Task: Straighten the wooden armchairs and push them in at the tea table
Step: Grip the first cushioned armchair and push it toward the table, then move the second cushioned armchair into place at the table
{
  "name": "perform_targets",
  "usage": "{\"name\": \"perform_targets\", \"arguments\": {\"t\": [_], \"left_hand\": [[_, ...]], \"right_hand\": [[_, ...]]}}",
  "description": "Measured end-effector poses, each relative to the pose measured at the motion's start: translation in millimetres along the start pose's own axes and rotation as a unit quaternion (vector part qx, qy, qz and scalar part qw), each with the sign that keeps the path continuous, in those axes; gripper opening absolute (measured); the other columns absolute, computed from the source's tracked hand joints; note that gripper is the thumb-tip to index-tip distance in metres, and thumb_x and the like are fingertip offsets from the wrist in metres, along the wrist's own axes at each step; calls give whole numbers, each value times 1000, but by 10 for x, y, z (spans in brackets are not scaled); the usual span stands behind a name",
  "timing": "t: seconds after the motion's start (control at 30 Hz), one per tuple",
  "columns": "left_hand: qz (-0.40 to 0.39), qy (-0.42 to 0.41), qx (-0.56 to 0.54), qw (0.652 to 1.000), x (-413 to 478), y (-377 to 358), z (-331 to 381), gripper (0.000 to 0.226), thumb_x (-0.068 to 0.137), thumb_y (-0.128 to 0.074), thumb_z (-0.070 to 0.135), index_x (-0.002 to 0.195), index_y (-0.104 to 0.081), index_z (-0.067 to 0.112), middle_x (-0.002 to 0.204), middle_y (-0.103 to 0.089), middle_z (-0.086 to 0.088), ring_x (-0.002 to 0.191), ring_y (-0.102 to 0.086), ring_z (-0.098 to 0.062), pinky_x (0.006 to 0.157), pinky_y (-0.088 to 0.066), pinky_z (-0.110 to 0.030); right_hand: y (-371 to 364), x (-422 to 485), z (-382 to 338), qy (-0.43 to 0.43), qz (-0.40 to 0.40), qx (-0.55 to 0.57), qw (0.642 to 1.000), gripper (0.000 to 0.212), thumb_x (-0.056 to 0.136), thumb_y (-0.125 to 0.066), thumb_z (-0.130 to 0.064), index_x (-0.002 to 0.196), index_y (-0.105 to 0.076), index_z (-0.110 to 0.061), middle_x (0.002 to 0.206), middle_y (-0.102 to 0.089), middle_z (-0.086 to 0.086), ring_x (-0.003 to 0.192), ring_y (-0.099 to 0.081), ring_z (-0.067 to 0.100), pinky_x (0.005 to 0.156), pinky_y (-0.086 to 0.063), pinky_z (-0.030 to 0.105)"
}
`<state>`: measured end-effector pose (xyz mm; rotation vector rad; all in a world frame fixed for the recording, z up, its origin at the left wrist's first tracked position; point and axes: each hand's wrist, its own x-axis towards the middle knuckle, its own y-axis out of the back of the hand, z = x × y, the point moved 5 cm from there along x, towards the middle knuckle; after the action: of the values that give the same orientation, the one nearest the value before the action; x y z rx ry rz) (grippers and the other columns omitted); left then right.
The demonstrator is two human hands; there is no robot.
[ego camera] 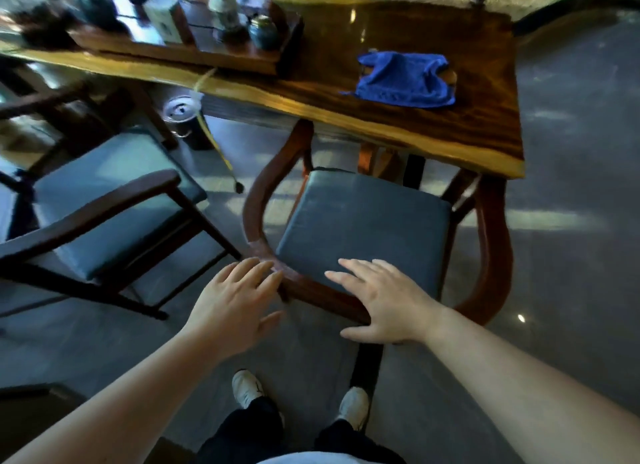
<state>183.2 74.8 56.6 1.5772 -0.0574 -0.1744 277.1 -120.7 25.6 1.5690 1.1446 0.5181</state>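
Note:
A reddish wooden armchair with a curved back rail and a grey seat cushion stands straight in front of me, its front tucked under the tea table. My left hand hovers open over the rail's left part, fingers spread. Over the middle of the back rail lies my right hand, flat and open, its thumb below the rail. A second, darker armchair with a grey cushion stands at the left, turned at an angle and away from the table.
On the table lie a blue cloth and a wooden tea tray with jars and pots. A metal bucket stands on the floor under the table. My feet in white shoes are behind the chair.

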Motion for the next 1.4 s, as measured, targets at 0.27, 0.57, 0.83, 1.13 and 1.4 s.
{"name": "perform_targets", "arguments": {"t": [0.27,0.57,0.83,1.13,1.4], "left_hand": [[26,156,-11,987,-776,116,-1365,62,81,-47,56,123,-60,12,123,-63,-9,116,-55,-32,97,-44,-45],[3,232,-11,973,-1300,84,-2856,69,80,-45,57,131,-54,10,131,-57,-17,124,-48,-40,100,-41,-55],[-47,254,18,966,-1550,-122,-3772,72,76,-66,52,132,-53,9,130,-57,-20,121,-49,-44,99,-42,-56],[-129,260,27,956,-1447,-384,-4591,84,64,-77,53,131,-53,10,131,-56,-20,121,-48,-44,100,-39,-58],[-225,251,75,938,-1641,-622,-5316,82,88,-47,57,150,-14,16,156,-21,-19,142,-11,-41,114,-9,-57]], "right_hand": [[203,1279,-884,67,33,-40,996,86,80,-61,-62,151,-26,-27,158,-31,10,144,-27,26,117,-16,44],[329,2862,-1921,121,19,-90,988,86,85,-61,-58,153,-20,-27,160,-23,12,147,-18,28,119,-13,47],[181,3913,-2426,164,-26,-122,979,88,84,-63,-57,153,-19,-26,161,-22,13,146,-18,28,118,-10,46],[-84,5156,-2755,230,-58,-130,963,98,78,-67,-60,154,-13,-28,157,-28,15,143,-26,30,115,-19,49],[-455,5900,-3069,244,-122,-152,950,104,77,-63,-67,153,-8,-24,157,-24,18,143,-22,33,114,-22,54]]}}
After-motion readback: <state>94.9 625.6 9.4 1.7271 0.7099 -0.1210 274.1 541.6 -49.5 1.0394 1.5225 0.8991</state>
